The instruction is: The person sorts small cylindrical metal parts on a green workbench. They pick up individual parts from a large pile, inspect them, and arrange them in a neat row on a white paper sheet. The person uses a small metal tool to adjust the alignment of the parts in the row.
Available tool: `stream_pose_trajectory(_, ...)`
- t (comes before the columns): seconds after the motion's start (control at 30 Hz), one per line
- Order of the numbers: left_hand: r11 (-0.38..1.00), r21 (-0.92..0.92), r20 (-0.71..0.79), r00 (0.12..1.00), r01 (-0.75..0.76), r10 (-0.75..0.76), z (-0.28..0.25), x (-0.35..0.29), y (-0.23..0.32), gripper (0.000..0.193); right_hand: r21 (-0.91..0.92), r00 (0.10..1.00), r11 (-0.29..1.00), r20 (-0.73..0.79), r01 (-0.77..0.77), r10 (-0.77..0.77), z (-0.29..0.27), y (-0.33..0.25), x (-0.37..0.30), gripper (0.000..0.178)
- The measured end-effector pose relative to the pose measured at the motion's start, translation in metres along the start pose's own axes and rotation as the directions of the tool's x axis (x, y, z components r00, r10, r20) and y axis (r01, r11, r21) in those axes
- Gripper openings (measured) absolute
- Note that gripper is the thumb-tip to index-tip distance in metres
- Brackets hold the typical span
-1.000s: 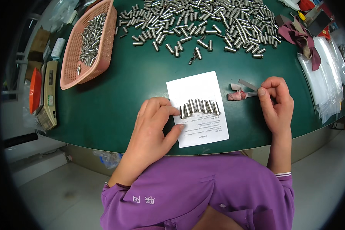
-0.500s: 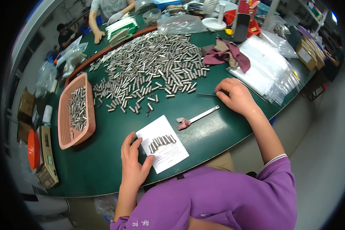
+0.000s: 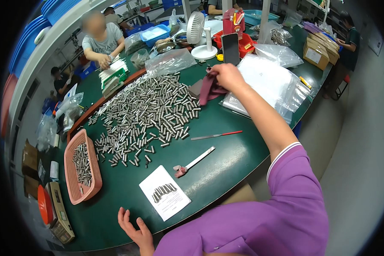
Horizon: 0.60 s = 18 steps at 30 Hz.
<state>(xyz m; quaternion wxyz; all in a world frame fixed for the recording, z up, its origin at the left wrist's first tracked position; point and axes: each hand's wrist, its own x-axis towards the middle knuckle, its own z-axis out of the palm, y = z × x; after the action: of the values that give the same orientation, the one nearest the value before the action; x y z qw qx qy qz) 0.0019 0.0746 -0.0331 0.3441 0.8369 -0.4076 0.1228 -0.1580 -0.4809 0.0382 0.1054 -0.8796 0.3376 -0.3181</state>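
My right hand (image 3: pixel 228 77) reaches far across the green table and grips a maroon cloth (image 3: pixel 209 90), bunched and lifted at its top. Close to the table's near edge, my left hand (image 3: pixel 134 228) is off the surface or only lightly on it, fingers apart and holding nothing. Beyond it lies a white paper sheet (image 3: pixel 175 207) with a row of small metal cylinders (image 3: pixel 164 191) on it. A thin file with a red handle (image 3: pixel 231 133) rests under my right forearm's left side. Nearer to me is a flat metal strip (image 3: pixel 200 157) with pink material wrapped on one end.
A large heap of metal cylinders (image 3: pixel 151 113) covers the table's middle. To its left stands a pink basket (image 3: pixel 97 175) holding more. Clear plastic bags (image 3: pixel 260 79), a phone (image 3: pixel 231 49) and a white fan (image 3: pixel 205 51) are at the back right. A co-worker (image 3: pixel 104 40) sits opposite.
My right hand has left the file on the table and moved forward to take the maroon cloth. My left hand has come off the paper toward me. The view has shifted.
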Motion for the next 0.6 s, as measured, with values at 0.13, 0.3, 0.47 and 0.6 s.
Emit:
stream_pose_trajectory(0.13,1.000,0.028,0.003,1.000,0.013,-0.013,-0.001,-0.003,0.003,0.036,-0.004,0.875,1.000,-0.485,0.003,-0.005,-0.071,0.026,0.019,0.025)
stream_pose_trajectory(0.3,1.000,0.023,0.025,1.000,-0.010,0.009,0.000,0.000,0.004,0.037,-0.283,0.996,0.957,-0.038,0.064,-0.078,-0.039,0.036,0.005,0.034)
stream_pose_trajectory(0.47,1.000,0.009,0.012,1.000,-0.020,0.020,0.000,0.005,0.008,0.038,-0.312,0.907,0.934,0.319,-0.172,0.274,0.037,-0.044,0.012,0.069)
stream_pose_trajectory(0.6,0.996,-0.089,-0.029,1.000,-0.012,0.010,-0.002,0.001,-0.001,0.037,-0.181,0.903,0.961,0.342,-0.208,0.260,0.044,-0.060,0.036,0.064)
